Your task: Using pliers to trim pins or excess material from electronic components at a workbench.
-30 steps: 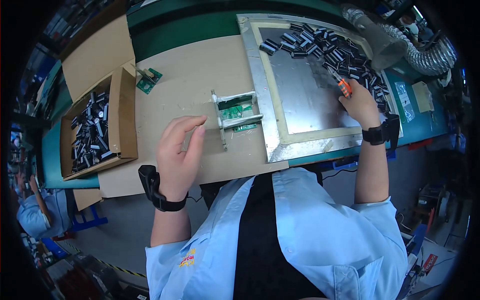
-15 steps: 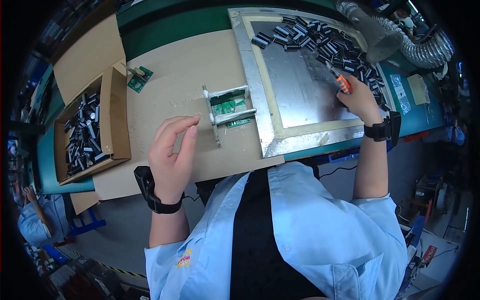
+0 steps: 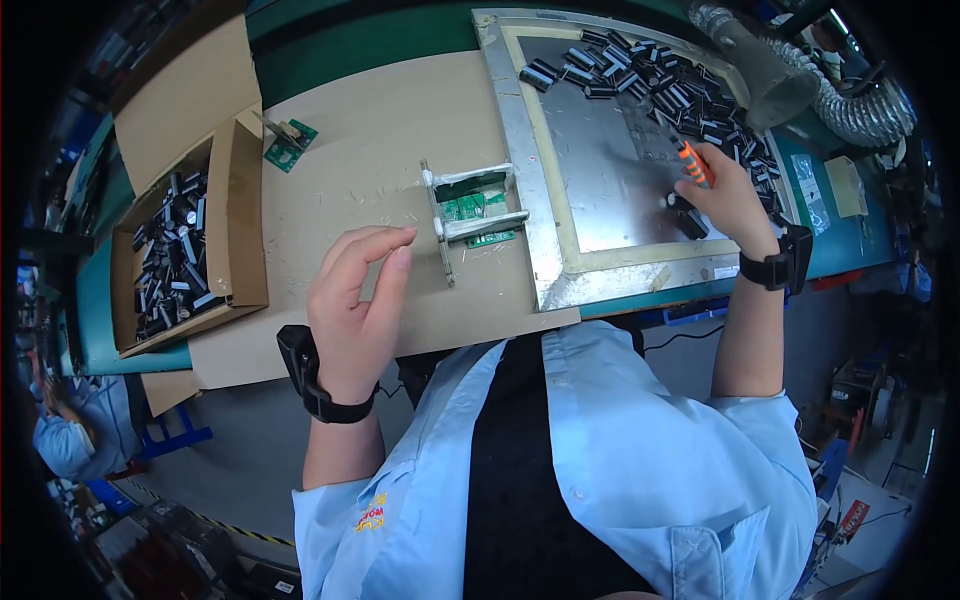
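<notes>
My right hand (image 3: 728, 200) is closed around an orange-handled tool (image 3: 697, 165) over the metal plate (image 3: 600, 190). The tool's tip is blurred and points toward the pile of black capacitors (image 3: 690, 100). Just below my fingers, a couple of loose capacitors (image 3: 690, 220) lie on the plate. My left hand (image 3: 355, 305) hovers above the brown board, empty, with its thumb and index finger slightly apart. To the right of its fingertips stands a green circuit board in a whitish frame (image 3: 482, 208), touching or very near the plate's left rim.
At left, an open cardboard box (image 3: 240, 220) holds many capacitors. Behind it lies a small green circuit board (image 3: 290, 146) with upright parts. Thin clippings are scattered on the brown board (image 3: 370, 120). A silver duct hose (image 3: 850, 105) hangs at far right. Another person (image 3: 85, 430) sits at far left.
The view has shifted slightly. My right hand has drawn the tool back toward me, and loose capacitors now show below its fingers. My left hand keeps nearly the same pose.
</notes>
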Demonstrator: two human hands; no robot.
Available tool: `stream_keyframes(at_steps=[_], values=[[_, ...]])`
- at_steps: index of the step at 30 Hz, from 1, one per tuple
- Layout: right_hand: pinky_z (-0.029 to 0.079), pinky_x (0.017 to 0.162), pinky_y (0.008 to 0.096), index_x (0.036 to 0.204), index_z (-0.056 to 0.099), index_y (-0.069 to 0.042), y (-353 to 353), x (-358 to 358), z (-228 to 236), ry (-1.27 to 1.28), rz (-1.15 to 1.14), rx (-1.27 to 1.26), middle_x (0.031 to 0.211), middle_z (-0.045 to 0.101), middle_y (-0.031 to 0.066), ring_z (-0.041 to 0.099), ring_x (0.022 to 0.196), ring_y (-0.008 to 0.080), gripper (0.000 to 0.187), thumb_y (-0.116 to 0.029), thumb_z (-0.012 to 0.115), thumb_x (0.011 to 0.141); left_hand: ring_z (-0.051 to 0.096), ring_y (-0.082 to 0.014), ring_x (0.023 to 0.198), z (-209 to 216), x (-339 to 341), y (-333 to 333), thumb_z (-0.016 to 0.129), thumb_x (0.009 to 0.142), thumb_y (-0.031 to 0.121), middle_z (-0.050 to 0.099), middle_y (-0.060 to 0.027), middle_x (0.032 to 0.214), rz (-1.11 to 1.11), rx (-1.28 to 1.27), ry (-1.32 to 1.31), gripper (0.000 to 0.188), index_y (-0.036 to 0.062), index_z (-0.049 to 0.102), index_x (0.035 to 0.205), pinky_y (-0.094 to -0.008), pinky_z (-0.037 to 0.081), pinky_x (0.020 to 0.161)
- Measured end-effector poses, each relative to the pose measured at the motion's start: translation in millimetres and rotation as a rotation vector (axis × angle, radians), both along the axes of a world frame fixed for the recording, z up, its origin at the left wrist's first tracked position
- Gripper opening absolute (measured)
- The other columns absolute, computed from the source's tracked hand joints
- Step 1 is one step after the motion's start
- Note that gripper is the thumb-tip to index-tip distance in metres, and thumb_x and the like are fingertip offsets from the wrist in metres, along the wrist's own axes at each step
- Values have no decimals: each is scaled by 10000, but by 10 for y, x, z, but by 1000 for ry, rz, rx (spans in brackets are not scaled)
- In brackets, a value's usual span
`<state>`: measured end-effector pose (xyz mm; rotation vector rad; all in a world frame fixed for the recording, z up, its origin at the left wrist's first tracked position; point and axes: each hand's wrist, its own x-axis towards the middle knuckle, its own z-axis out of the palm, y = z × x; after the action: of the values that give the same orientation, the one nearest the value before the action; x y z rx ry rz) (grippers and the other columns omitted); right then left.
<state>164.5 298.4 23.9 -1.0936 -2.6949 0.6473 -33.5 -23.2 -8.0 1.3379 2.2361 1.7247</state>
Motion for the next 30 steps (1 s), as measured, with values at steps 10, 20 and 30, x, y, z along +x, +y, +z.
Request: stream_keyframes(at_steps=[10, 20, 30], values=[[443, 795, 290, 1102, 544, -11, -72, -23, -89, 127, 17, -40, 966, 604, 92, 562, 875, 156, 359, -70, 659, 767, 619, -183, 864, 25, 10, 37, 600, 833, 10, 649, -98, 919, -16, 12, -9, 123, 8, 655, 943, -259, 466, 769], [439, 814, 288, 1039, 560, -49, -1034, -510, 201, 789, 703, -293, 1010, 592, 82, 564, 897, 165, 316, -5, 668, 745, 602, -106, 822, 414, 296, 161, 481, 958, 176, 634, -73, 942, -496, -41, -1135, 267, 6, 546, 1153, -216, 485, 740], [453, 826, 366, 964, 589, -74, -1461, -820, 77, 754, 979, 8, 926, 624, 65, 582, 896, 275, 356, -30, 733, 642, 592, -119, 889, 279, 255, 226, 420, 985, 241, 595, -66, 1031, -599, 232, -1386, 354, -14, 490, 1221, -246, 494, 774]])
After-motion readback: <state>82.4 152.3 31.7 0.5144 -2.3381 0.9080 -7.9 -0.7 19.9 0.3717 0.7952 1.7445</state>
